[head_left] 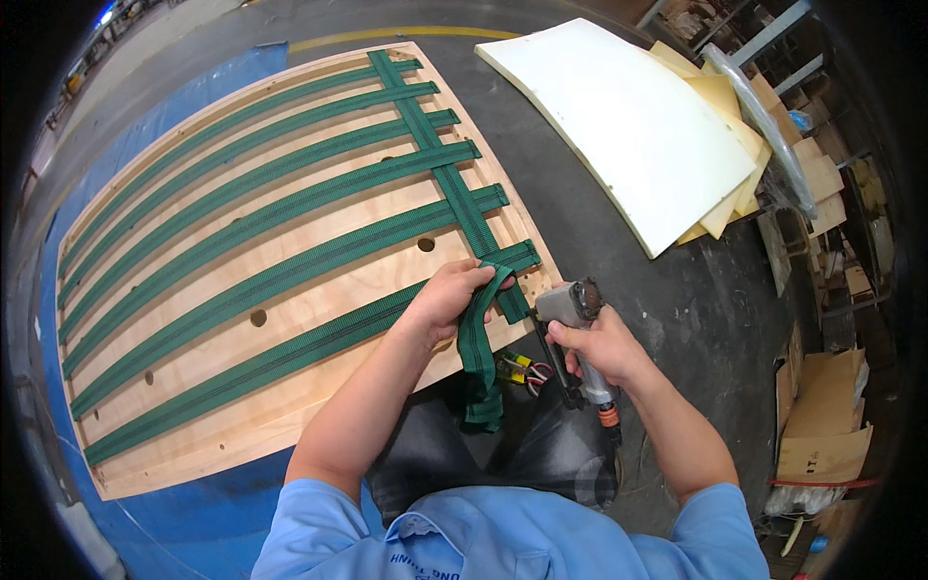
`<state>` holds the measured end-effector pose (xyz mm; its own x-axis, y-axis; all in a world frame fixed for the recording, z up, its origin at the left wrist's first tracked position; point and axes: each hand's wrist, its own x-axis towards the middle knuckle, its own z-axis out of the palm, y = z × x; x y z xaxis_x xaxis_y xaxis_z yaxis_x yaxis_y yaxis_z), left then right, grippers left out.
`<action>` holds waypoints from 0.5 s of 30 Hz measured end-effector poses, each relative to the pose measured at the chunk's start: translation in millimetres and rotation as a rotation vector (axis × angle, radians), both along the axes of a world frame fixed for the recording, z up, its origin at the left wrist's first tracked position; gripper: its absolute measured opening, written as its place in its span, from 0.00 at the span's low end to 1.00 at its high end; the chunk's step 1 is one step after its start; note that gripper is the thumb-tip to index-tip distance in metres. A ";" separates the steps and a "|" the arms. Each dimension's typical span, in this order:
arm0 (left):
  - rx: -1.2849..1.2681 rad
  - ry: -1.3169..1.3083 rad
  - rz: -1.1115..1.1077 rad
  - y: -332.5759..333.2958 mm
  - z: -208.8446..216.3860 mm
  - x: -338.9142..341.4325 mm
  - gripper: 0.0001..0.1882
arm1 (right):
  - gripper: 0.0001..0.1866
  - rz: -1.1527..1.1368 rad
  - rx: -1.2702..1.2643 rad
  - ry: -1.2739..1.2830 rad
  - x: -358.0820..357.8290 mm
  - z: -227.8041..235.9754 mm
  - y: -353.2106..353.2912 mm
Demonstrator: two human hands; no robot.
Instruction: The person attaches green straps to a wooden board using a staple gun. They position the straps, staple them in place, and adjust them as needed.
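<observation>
Green webbing strap [474, 340], likely light and limp, best pinched across its width, hangs off the wooden frame [333, 298], left hand [451, 295] closed on it, right hand [601, 346] clasping a pneumatic gun [568, 303]

The panel [309, 304] is pale bare wood, smooth and matt, its grain showing faintly. Across it run green straps [338, 189] of woven cloth, finely ribbed and dull, and the loose strap [474, 338] has the same textile look. The nail gun [565, 304] has a grey, metal-looking body with a satin finish (its orange coupling [608, 416] could be plastic or painted metal). The white sheet [619, 126] looks like matt, smooth foam; beside it, clear plastic film [764, 126] shines. The cardboard [822, 454] is dull, creased paperboard. The floor [696, 338] looks hard, dark and scuffed; the shirt [503, 532] is soft matt cloth.
</observation>
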<state>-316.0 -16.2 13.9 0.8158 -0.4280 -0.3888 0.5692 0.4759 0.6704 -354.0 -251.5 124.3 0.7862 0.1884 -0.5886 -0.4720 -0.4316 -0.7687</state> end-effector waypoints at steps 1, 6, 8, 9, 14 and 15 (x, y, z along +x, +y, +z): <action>-0.006 -0.001 0.000 -0.2 0.7 -0.3 0.15 | 0.31 0.003 0.002 0.011 0.0 -0.5 -0.3; 0.002 0.021 -0.003 1.6 3.5 0.2 0.15 | 0.31 -0.001 -0.005 -0.002 -1.9 0.5 3.0; -0.006 0.020 -0.005 2.2 3.7 1.1 0.16 | 0.31 0.005 -0.005 -0.016 -2.2 0.7 4.0; -0.011 0.021 -0.004 2.1 3.0 0.8 0.16 | 0.31 0.016 -0.010 -0.027 -3.2 0.7 4.5; -0.021 0.029 -0.002 1.7 2.2 3.0 0.16 | 0.30 0.023 -0.044 -0.042 -3.6 3.5 7.6; -0.033 0.029 0.002 1.8 0.2 2.7 0.16 | 0.30 0.026 -0.050 -0.046 -6.3 3.8 9.9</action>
